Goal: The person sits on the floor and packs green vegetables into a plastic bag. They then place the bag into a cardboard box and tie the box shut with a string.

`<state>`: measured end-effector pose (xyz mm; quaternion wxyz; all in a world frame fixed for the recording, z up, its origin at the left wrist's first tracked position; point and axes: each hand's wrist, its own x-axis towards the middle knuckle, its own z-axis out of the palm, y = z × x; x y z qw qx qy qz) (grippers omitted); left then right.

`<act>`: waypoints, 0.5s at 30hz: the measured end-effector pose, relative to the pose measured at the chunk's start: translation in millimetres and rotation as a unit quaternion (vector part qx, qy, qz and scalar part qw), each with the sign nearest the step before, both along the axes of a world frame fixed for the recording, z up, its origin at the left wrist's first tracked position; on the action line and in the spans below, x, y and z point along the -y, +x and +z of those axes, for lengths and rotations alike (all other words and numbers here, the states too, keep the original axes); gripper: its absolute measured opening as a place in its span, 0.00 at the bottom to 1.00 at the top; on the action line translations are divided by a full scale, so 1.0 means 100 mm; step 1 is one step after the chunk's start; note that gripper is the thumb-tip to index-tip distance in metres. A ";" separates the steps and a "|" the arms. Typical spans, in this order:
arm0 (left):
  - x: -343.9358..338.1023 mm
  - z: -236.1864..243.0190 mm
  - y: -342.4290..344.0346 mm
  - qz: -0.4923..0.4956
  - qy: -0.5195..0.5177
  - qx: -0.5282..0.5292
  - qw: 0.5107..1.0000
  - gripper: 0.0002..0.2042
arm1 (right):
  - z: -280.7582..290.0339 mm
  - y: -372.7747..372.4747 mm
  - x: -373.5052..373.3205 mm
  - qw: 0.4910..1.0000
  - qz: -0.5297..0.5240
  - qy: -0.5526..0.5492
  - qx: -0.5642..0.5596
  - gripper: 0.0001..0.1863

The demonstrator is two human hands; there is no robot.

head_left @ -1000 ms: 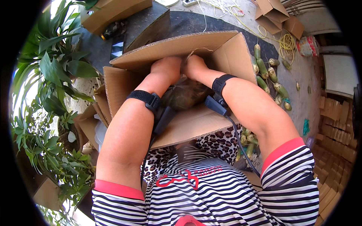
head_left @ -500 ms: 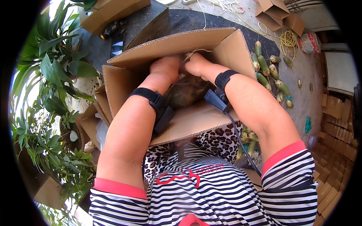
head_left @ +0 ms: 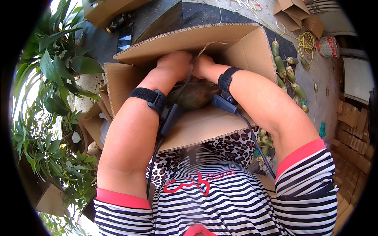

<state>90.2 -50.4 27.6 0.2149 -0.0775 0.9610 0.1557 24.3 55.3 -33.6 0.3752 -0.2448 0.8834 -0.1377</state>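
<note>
An open cardboard box (head_left: 252,55) sits in front of me. Inside it is a dark greenish-brown bundle (head_left: 195,96), seemingly in clear plastic, with a thin strand of twine (head_left: 208,45) rising above it. Both my hands are deep in the box at the back of the bundle: my left hand (head_left: 175,63) is bent, fingers curled downward, and my right hand (head_left: 201,67) is beside it at the strand, fingers pinched together. What exactly they grip is hidden. Black straps with cabled devices are on both my forearms.
Long green vegetables (head_left: 281,66) lie on the floor at the right, near coiled yellow rope (head_left: 306,45) and folded cardboard (head_left: 289,13). Leafy plants (head_left: 59,70) fill the left. Another box (head_left: 110,11) stands at the back left. Stacked cardboard (head_left: 350,118) is at the far right.
My hands and the near box edge have shifted slightly upward in the picture. The twine now stands up higher between my hands, and more of the dark bundle shows.
</note>
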 end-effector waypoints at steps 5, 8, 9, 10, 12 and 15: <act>-0.06 0.08 -0.02 0.016 -0.029 0.031 0.999 0.13 | -0.31 -0.11 -0.02 0.999 0.001 -0.027 0.021 0.15; -0.05 0.06 -0.02 0.014 -0.041 0.040 0.998 0.14 | -0.21 -0.14 -0.03 0.988 0.144 0.039 0.028 0.16; -0.04 0.04 -0.01 0.015 -0.043 0.041 0.998 0.15 | -0.17 -0.14 -0.04 0.985 0.163 0.045 0.046 0.16; -0.01 0.03 -0.02 0.006 -0.028 0.040 0.999 0.15 | -0.21 -0.13 -0.07 0.987 0.131 0.027 0.084 0.17; 0.06 -0.01 -0.01 -0.011 0.000 0.038 0.999 0.15 | -0.27 -0.15 -0.14 0.985 0.087 0.000 0.149 0.17; 0.10 0.06 0.15 0.060 -0.036 0.037 0.997 0.14 | 0.13 -0.02 -0.11 0.977 0.042 -0.014 0.208 0.18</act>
